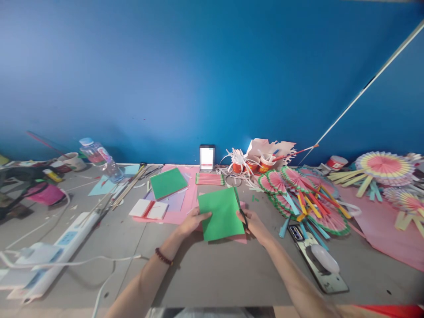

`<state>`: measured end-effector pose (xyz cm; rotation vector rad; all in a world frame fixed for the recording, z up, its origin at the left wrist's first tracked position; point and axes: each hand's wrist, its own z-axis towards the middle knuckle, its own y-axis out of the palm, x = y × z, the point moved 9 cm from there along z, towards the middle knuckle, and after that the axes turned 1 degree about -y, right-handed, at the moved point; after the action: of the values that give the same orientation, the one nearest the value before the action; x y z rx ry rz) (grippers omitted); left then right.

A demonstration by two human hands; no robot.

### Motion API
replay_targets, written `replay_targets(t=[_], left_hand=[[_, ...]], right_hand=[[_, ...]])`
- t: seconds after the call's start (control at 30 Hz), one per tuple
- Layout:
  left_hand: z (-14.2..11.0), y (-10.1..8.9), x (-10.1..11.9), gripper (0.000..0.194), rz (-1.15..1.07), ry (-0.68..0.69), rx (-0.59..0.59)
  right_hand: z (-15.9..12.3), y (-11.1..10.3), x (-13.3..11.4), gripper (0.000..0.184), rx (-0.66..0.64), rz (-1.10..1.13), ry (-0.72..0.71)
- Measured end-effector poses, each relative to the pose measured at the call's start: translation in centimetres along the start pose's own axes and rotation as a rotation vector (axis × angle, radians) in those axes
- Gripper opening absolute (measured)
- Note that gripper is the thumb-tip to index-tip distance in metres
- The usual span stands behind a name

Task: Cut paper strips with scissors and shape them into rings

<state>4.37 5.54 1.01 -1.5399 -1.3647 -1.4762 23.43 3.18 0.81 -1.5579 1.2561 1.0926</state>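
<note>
We pinched the green paper (220, 215) by its left edge in our left hand (192, 221); our right hand (255, 225) curled around dark scissors (244, 217) at the right edge.

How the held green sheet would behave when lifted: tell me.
The green sheet likely weighs little, since it looks thin. It's probably moderately stiff, extending nearly flat beyond the left hand. Being flat, it probably won't roll.
</note>
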Motion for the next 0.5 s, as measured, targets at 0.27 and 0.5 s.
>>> replay_targets(t=[0.27,0.5], left_hand=[[-0.05,0.08,-0.18,0.039,0.01,-0.019,0.001],[0.0,0.19,-0.16,0.04,0.042,-0.008,-0.029]], right_hand=[[-0.01,-0.14,-0.13,0.054,0.021,-0.005,-0.014],[-0.17,-0.12,-0.24,0.053,0.018,-0.066,-0.01]])
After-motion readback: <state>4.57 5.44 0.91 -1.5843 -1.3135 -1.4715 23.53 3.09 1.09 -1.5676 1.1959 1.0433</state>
